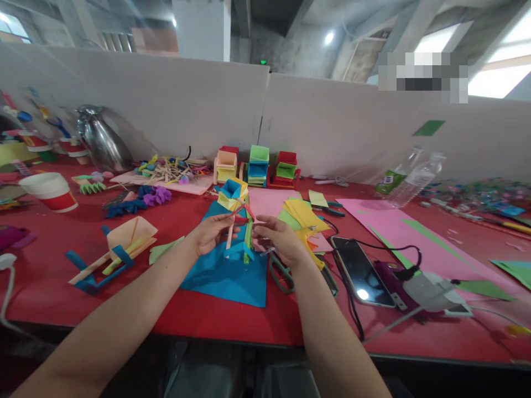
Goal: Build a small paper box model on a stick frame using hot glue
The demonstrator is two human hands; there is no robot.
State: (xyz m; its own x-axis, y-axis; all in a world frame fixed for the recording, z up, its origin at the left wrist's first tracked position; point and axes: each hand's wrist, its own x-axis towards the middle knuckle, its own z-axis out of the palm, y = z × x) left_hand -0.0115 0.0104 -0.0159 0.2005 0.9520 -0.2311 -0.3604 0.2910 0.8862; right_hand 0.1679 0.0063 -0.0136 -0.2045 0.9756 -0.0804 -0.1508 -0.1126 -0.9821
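My left hand [213, 232] is closed around the sticks of a small paper craft [233, 194], a blue and yellow folded box on thin sticks. My right hand [280, 237] pinches the same craft's red and green strips [249, 221] from the right side. Both hands hover just above a blue paper sheet [226, 276] on the red table [166, 309]. Green-handled scissors [282, 273] lie under my right wrist. Yellow paper pieces [305, 215] sit beside my right hand.
A finished paper cart [114, 249] lies at left. Colourful folded boxes [257, 166], a tray of sticks [170, 174], a metal kettle [102, 141] and a paper cup [52, 190] stand behind. A phone [360, 271], cables, pink sheet [406, 237] and plastic bottles [409, 177] are at right.
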